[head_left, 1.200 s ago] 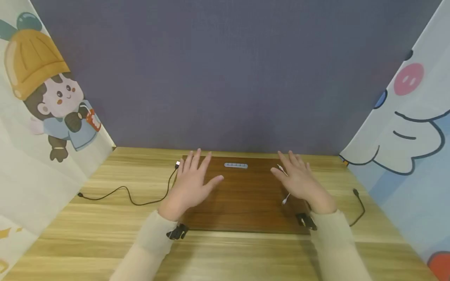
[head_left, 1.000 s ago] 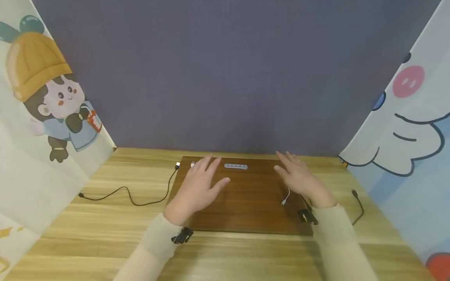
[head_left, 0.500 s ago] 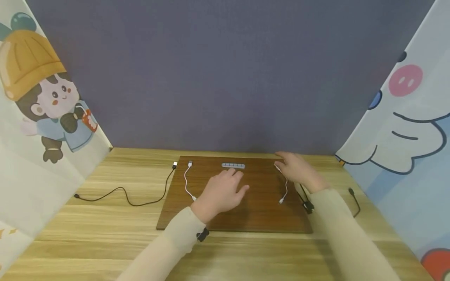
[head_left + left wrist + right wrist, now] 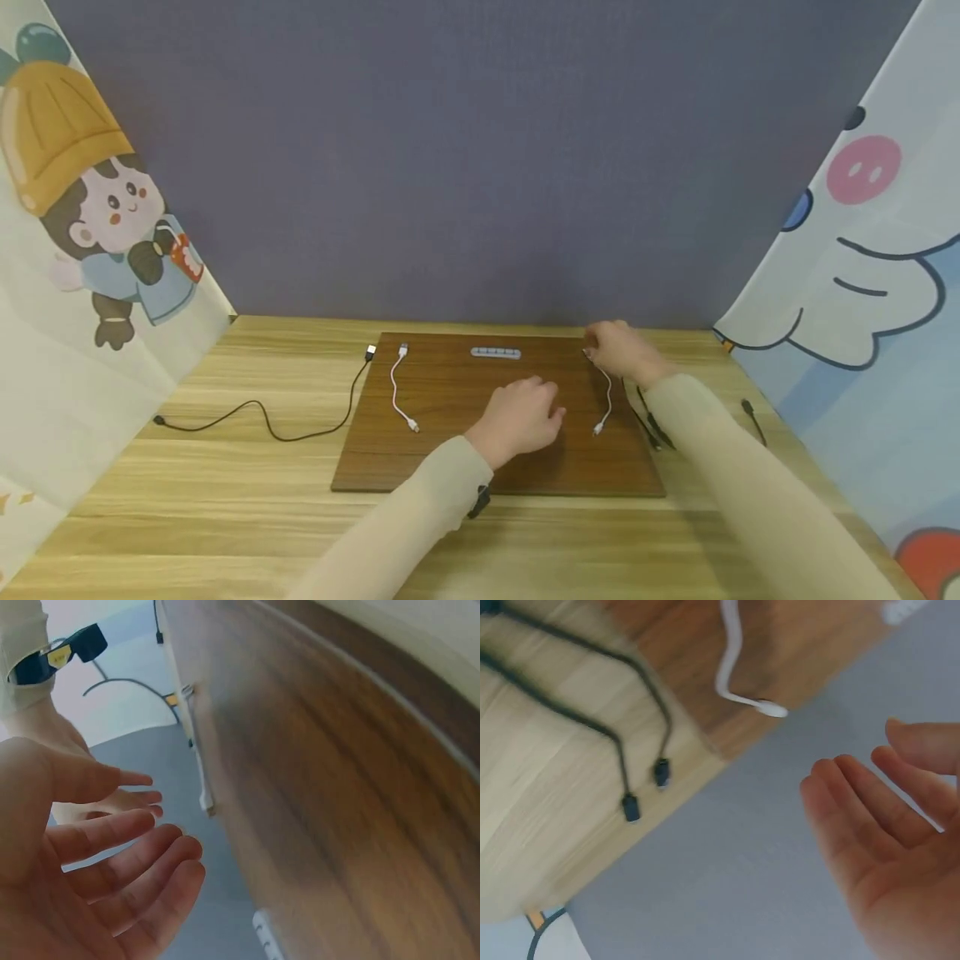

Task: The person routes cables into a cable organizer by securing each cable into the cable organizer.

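My left hand (image 4: 521,419) hovers over the middle of the dark brown board (image 4: 442,458), fingers loosely bent, with nothing in it. Over the board's far right corner is my right hand (image 4: 624,350), near the upper end of a short white cable (image 4: 608,392). In the right wrist view the right hand (image 4: 889,825) has relaxed, empty fingers, apart from that white cable (image 4: 733,645). A second white cable (image 4: 395,387) with a USB plug lies on the board's left side. At the board's far edge sits a pale blue-grey slotted cable holder (image 4: 495,353).
On the wooden table (image 4: 225,517), a long black USB cable (image 4: 273,429) lies left of the board. Black cables (image 4: 630,806) lie beside its right edge, partly behind the right arm. Another black cable end (image 4: 753,417) lies farther right. A grey panel (image 4: 480,167) stands behind.
My left hand has swept right from the board's left side to its middle, uncovering the left white cable. My right hand has shifted slightly, its fingers more bent than before.
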A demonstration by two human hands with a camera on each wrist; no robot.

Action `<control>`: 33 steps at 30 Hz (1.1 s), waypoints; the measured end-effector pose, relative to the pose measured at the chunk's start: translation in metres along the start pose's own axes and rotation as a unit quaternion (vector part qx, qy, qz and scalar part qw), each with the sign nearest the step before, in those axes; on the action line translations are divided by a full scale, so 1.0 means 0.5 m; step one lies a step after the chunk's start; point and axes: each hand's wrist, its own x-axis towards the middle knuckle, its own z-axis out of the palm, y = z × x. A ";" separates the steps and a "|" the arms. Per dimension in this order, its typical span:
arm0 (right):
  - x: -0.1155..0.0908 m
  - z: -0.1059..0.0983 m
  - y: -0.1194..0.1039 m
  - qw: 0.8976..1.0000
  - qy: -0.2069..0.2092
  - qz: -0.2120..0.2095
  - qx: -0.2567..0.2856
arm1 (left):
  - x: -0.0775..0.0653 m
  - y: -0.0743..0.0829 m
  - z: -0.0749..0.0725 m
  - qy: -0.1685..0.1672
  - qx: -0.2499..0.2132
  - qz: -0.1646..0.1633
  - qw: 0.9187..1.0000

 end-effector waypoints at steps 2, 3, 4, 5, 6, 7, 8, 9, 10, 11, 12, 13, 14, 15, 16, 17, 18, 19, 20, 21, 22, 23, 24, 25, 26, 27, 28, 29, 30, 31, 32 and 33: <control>0.007 0.007 0.007 1.000 -0.008 0.003 -0.016 | 0.010 0.009 0.010 -0.002 -0.012 -0.010 1.000; 0.010 0.010 0.011 1.000 -0.010 0.005 -0.021 | 0.015 0.013 0.016 -0.003 -0.015 -0.015 1.000; 0.014 0.014 0.015 1.000 -0.012 0.009 -0.021 | 0.020 0.018 0.022 -0.005 -0.015 -0.021 1.000; 0.019 0.018 0.019 1.000 -0.012 0.009 -0.018 | 0.025 0.023 0.028 -0.007 -0.015 -0.027 1.000; 0.023 0.022 0.022 1.000 -0.011 0.012 -0.016 | 0.030 0.030 0.033 -0.011 -0.013 -0.033 0.999; 0.027 0.026 0.026 1.000 -0.010 0.015 -0.013 | 0.034 0.036 0.037 -0.016 -0.008 -0.036 0.999; 0.032 0.030 0.028 1.000 -0.010 0.019 -0.009 | 0.038 0.043 0.042 -0.020 -0.001 -0.040 0.999; 0.037 0.034 0.031 1.000 -0.011 0.023 -0.008 | 0.042 0.050 0.045 -0.024 0.008 -0.041 0.999; 0.042 0.039 0.034 1.000 -0.011 0.027 -0.008 | 0.046 0.056 0.049 -0.027 0.017 -0.042 0.999; 0.047 0.043 0.036 0.999 -0.013 0.030 -0.007 | 0.049 0.063 0.051 -0.034 0.026 -0.044 0.998; 0.053 0.047 0.039 0.999 -0.015 0.036 -0.005 | 0.052 0.068 0.054 -0.040 0.032 -0.045 0.998; 0.057 0.051 0.041 0.999 -0.018 0.039 -0.003 | 0.055 0.073 0.057 -0.044 0.039 -0.044 0.997; 0.062 0.055 0.044 0.999 -0.021 0.042 -0.001 | 0.059 0.077 0.060 -0.048 0.042 -0.044 0.997; 0.067 0.059 0.048 0.999 -0.023 0.044 -0.001 | 0.062 0.080 0.063 -0.052 0.045 -0.043 0.997; 0.070 0.062 0.052 0.999 -0.025 0.047 0.001 | 0.066 0.083 0.067 -0.056 0.046 -0.042 0.997; 0.073 0.064 0.057 0.998 -0.027 0.051 0.003 | 0.070 0.085 0.070 -0.059 0.046 -0.040 0.996; 0.075 0.066 0.062 0.998 -0.029 0.055 0.002 | 0.074 0.087 0.073 -0.062 0.043 -0.040 0.996; 0.077 0.069 0.066 0.998 -0.030 0.056 0.000 | 0.078 0.088 0.077 -0.066 0.040 -0.040 0.996; 0.079 0.072 0.071 0.998 -0.032 0.057 0.000 | 0.082 0.088 0.081 -0.070 0.035 -0.042 0.996; 0.081 0.075 0.075 0.998 -0.033 0.058 -0.001 | 0.085 0.089 0.084 -0.074 0.031 -0.046 0.996; 0.083 0.077 0.079 0.998 -0.034 0.058 -0.001 | 0.089 0.089 0.087 -0.079 0.026 -0.051 0.995; 0.084 0.080 0.083 0.998 -0.036 0.057 0.000 | 0.092 0.089 0.090 -0.084 0.022 -0.057 0.995; 0.086 0.083 0.086 0.998 -0.037 0.054 0.002 | 0.096 0.089 0.094 -0.086 0.020 -0.063 0.994; 0.089 0.085 0.088 0.998 -0.037 0.049 0.004 | 0.100 0.088 0.098 -0.086 0.018 -0.067 0.994; 0.091 0.088 0.090 0.998 -0.038 0.046 0.006 | 0.103 0.089 0.101 -0.086 0.019 -0.071 0.994; 0.093 0.091 0.092 0.998 -0.038 0.043 0.008 | 0.106 0.090 0.103 -0.087 0.022 -0.072 0.993; 0.095 0.094 0.093 0.998 -0.037 0.040 0.009 | 0.110 0.091 0.107 -0.086 0.025 -0.071 0.993; 0.097 0.097 0.095 0.999 -0.036 0.038 0.009 | 0.113 0.092 0.111 -0.085 0.030 -0.068 0.994; 0.098 0.100 0.096 0.999 -0.034 0.035 0.010 | 0.117 0.093 0.116 -0.084 0.035 -0.064 0.994; 0.100 0.103 0.097 0.999 -0.032 0.032 0.010 | 0.120 0.093 0.121 -0.083 0.040 -0.062 0.994; 0.101 0.106 0.098 0.999 -0.030 0.032 0.011 | 0.123 0.094 0.124 -0.082 0.045 -0.060 0.994; 0.103 0.110 0.099 0.999 -0.028 0.032 0.012 | 0.126 0.095 0.129 -0.082 0.048 -0.059 0.994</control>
